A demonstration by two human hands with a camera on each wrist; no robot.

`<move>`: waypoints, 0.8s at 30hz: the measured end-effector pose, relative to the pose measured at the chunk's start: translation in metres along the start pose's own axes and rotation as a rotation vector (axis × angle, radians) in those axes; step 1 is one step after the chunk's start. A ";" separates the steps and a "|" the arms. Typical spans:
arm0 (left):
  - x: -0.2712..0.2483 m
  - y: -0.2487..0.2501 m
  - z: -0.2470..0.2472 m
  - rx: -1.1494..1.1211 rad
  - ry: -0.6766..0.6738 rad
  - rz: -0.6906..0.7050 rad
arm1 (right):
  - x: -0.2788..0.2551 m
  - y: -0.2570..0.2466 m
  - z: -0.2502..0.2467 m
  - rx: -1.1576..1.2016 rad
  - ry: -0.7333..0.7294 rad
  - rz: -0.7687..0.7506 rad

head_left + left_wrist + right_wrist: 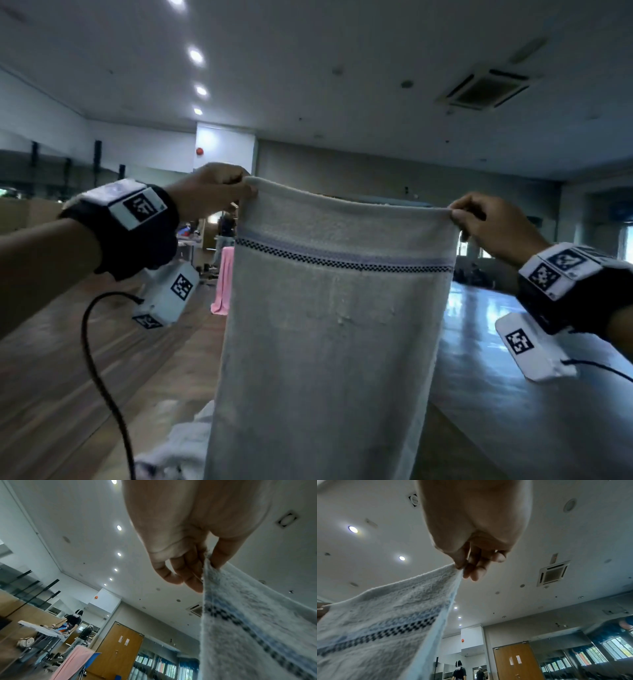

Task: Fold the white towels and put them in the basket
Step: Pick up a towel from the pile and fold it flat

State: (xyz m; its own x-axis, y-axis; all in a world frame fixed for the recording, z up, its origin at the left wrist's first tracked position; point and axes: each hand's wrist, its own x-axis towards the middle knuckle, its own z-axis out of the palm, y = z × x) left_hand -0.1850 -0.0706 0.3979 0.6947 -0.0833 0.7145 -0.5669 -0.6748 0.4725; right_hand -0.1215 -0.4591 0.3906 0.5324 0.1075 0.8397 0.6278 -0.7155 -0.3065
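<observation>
A white towel (329,335) with a dark checkered stripe hangs full length in front of me, held up high by its two top corners. My left hand (219,192) pinches the top left corner; the left wrist view shows thumb and fingers of that left hand (204,563) closed on the towel (248,622) edge. My right hand (479,219) pinches the top right corner, and the right wrist view has this right hand (469,565) nipping the towel (382,622) hem. More white towels (178,442) lie crumpled below, at the bottom left. No basket is in view.
A wooden surface (68,377) stretches below and to the left. A pink cloth (224,281) hangs over something farther back. Other people (73,620) work at a table across the room. A black cable (99,377) dangles from my left wrist.
</observation>
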 end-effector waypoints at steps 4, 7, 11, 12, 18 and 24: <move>0.011 -0.010 -0.010 -0.015 0.120 0.023 | 0.020 -0.013 0.029 0.031 -0.023 -0.014; 0.011 -0.041 -0.002 0.096 0.074 0.024 | 0.024 -0.006 0.064 0.042 -0.193 0.060; -0.004 -0.108 0.025 0.415 -0.059 -0.039 | 0.012 0.024 0.122 -0.010 -0.423 0.145; -0.010 -0.122 0.031 0.433 -0.078 -0.066 | 0.007 0.030 0.133 -0.027 -0.431 0.162; -0.011 -0.144 0.035 0.450 0.092 -0.003 | 0.016 0.037 0.156 0.021 -0.274 0.108; 0.028 -0.119 0.017 0.251 0.315 0.027 | 0.056 0.030 0.140 0.258 0.000 0.106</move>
State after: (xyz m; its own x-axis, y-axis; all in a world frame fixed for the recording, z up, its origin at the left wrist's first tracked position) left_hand -0.0906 -0.0049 0.3532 0.4891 0.0989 0.8666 -0.4307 -0.8366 0.3386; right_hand 0.0066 -0.3780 0.3654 0.6028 0.0409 0.7968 0.6924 -0.5230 -0.4970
